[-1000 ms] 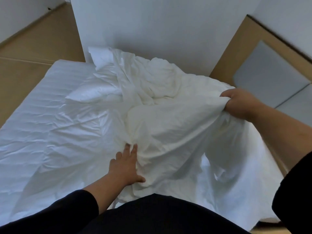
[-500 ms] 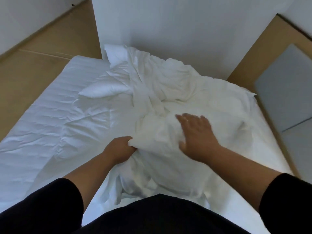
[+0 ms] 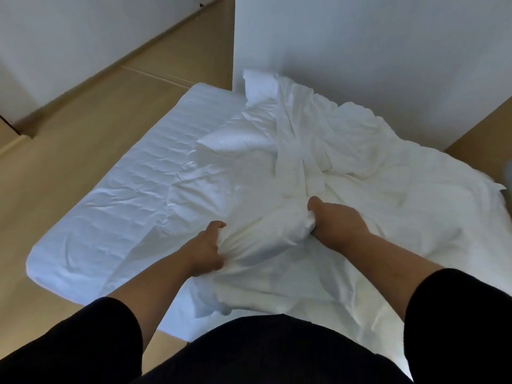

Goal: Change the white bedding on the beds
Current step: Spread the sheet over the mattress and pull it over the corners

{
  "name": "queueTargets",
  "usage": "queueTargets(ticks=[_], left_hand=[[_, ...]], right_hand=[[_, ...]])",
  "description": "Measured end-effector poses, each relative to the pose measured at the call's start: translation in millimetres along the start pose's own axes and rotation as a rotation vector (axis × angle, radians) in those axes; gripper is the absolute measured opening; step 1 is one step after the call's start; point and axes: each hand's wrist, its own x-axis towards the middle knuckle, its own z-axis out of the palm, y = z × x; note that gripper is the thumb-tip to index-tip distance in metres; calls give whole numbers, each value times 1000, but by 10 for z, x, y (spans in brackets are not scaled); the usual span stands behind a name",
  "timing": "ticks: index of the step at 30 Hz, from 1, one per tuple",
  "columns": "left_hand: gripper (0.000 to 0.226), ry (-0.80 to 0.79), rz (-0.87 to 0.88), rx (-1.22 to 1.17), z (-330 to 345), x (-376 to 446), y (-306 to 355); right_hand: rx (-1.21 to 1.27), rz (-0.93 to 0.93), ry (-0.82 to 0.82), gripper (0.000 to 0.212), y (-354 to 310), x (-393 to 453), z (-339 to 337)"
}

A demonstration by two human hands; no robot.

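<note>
White bedding lies in a crumpled heap across the right half of the bed, and from my feed it reads as thin, heavily creased cloth, twisted into a rope-like ridge that runs from the far wall down toward me. A bunched fold of it sits between my two hands at the near edge. My left hand has its grip clenched around the left end of that fold, thumb on top and fingers tucked beneath. My right hand has its grip closed on the right end, cloth gathered under the palm. A pillow stands against the wall at the head of the bed, partly under the heap. The left half of the bed shows a flatter, lightly wrinkled sheet. Tan floor borders the bed on the left.
</note>
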Motion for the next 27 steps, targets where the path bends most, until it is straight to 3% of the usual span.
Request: queueTargets(ticks=[6, 11, 14, 17, 19, 21, 23, 27], left_hand=[[49, 77, 44, 169, -439, 131, -293], [47, 77, 21, 23, -756, 253, -437], [37, 60, -30, 73, -853, 270, -819], [34, 94, -135, 77, -866, 269, -1248], [30, 65, -160, 69, -804, 319, -1319], [24, 30, -172, -9, -717, 397, -1281], [17, 57, -169, -125, -665, 442, -1227], [6, 171, -157, -446, -766, 400, -1119]], right_hand=[[-93, 88, 101, 43, 394, 68, -751], [-93, 231, 191, 72, 460, 116, -1099], [42, 384, 203, 72, 491, 21, -1301], [-46, 502, 196, 83, 791, -42, -1369], [-60, 524, 163, 73, 1169, -3, -1219], [-54, 550, 186, 63, 1129, 24, -1177], [-18, 554, 210, 66, 884, 40, -1176], [-62, 607, 280, 49, 572, 94, -891]])
